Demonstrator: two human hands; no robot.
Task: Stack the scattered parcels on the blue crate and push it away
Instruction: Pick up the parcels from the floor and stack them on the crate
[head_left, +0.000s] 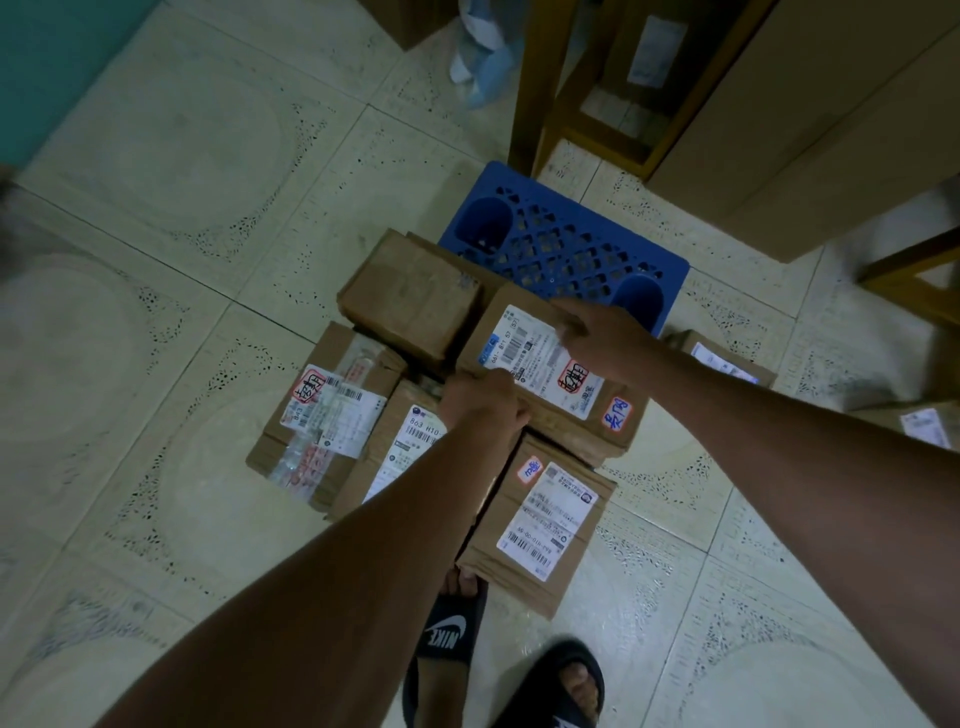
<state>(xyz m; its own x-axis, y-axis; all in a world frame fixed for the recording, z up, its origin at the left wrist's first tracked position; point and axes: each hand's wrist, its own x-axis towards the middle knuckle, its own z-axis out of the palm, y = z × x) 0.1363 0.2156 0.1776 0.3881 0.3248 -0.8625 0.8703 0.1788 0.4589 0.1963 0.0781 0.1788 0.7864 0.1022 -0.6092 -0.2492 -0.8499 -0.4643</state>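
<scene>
A blue lattice crate (561, 244) stands upside down on the tiled floor. Cardboard parcels with white labels lie against its near side. My left hand (480, 402) grips the near left edge of a labelled parcel (540, 364). My right hand (605, 338) holds the same parcel's far right edge next to the crate. A plain brown parcel (415, 296) sits to the left of it. Two taped parcels (327, 410) lie further left, and another labelled parcel (545, 519) lies in front of my feet.
A wooden table leg and frame (540, 88) stand just behind the crate, with large cardboard boxes (810, 119) to the right. More small parcels (727, 364) lie at the right. My feet in black slippers (452, 634) stand near the closest parcel. Open tile floor extends to the left.
</scene>
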